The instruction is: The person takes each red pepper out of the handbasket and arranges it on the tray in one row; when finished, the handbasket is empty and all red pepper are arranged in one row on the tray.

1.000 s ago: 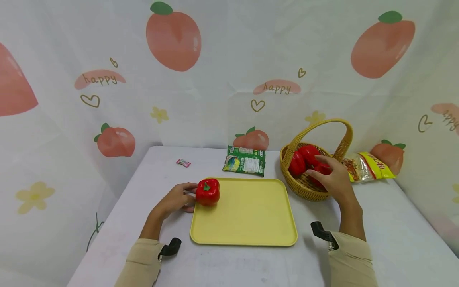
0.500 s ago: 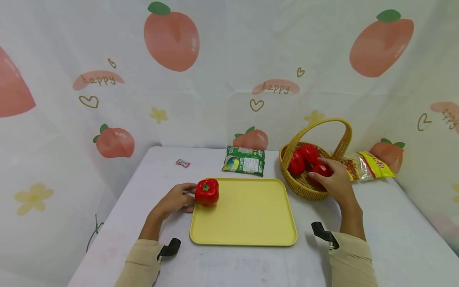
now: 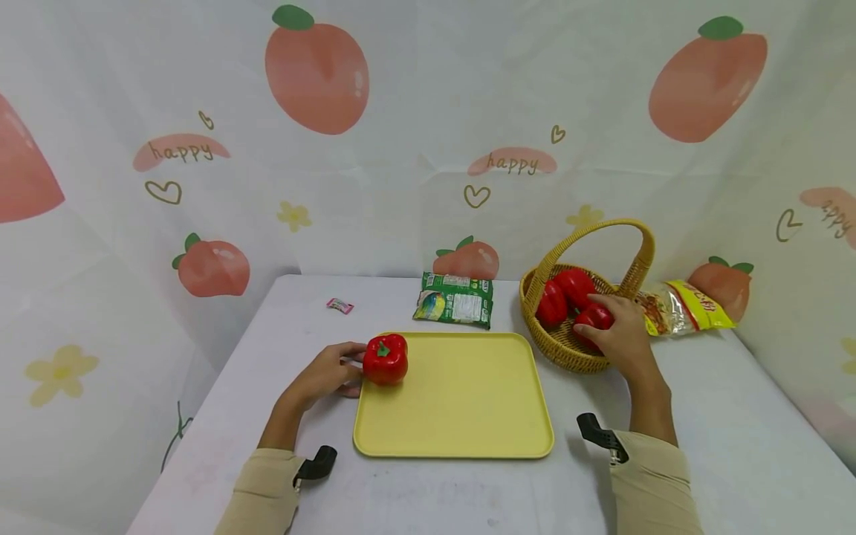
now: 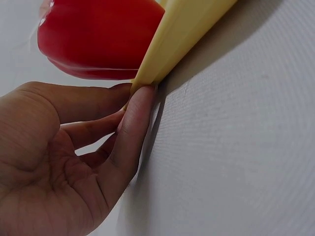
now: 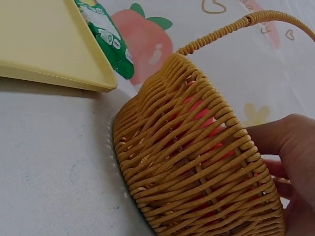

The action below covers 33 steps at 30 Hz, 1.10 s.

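My left hand (image 3: 329, 371) pinches the left rim of the yellow tray (image 3: 468, 401); in the left wrist view thumb and fingers (image 4: 135, 123) lie on either side of that rim. Just beside them, a red bell pepper (image 3: 386, 360) with a green stem sits in the tray's upper left corner. At the right, my right hand (image 3: 622, 334) reaches into a wicker basket (image 3: 568, 358) and grips a red bell pepper (image 3: 594, 319) between thumb and fingers. Two more red peppers (image 3: 552, 303) lie at the basket's left and back. In the right wrist view the basket wall (image 5: 197, 157) hides most of the gripped pepper.
A green snack packet (image 3: 455, 299) lies behind the tray, and a small pink wrapped candy (image 3: 340, 305) is at the back left. Right of the basket rests a yellow and clear food bag (image 3: 689, 308). The basket's tall handle (image 3: 595, 227) arches over its opening.
My right hand has closed in on the nearest pepper in the basket, its thumb and fingers now against it. The left hand, the tray and its pepper have stayed put.
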Available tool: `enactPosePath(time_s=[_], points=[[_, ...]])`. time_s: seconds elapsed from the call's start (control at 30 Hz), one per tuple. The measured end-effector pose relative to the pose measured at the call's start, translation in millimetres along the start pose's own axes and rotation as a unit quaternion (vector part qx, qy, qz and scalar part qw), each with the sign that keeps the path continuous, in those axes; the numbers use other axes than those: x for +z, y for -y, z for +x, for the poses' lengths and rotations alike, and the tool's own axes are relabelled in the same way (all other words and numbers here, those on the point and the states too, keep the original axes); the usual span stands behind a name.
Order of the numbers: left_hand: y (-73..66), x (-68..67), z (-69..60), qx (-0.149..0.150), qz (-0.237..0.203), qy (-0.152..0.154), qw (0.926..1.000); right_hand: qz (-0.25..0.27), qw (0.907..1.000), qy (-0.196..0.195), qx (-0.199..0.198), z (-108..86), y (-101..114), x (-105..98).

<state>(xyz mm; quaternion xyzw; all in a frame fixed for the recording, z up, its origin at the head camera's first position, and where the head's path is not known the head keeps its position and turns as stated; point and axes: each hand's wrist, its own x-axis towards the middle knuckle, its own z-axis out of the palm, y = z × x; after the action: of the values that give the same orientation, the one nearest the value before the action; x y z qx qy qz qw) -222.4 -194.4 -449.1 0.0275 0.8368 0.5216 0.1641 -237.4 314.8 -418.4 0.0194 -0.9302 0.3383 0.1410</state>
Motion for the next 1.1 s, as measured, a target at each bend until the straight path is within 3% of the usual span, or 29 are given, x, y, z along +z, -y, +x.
enactPosePath(time_s=[0.43, 0.73, 0.9, 1.1], points=[[0.4, 0.4, -0.9, 0.002, -0.002, 0.002, 1.0000, -0.044, 0.9967, 0.058, 0.036, 2.7, 1, -2], [0.9, 0.7, -1.0, 0.001, -0.001, 0.002, 1.0000, -0.014, 0.9992, 0.009, 0.036, -5.2, 9, -11], [0.7, 0.0, -1.0, 0.002, -0.002, -0.001, 1.0000, 0.024, 0.9980, 0.004, 0.059, -8.7, 24, -25], [0.8, 0.2, -1.4, 0.004, -0.003, 0.001, 1.0000, 0.069, 0.9968, 0.008, 0.040, -13.2, 35, -43]])
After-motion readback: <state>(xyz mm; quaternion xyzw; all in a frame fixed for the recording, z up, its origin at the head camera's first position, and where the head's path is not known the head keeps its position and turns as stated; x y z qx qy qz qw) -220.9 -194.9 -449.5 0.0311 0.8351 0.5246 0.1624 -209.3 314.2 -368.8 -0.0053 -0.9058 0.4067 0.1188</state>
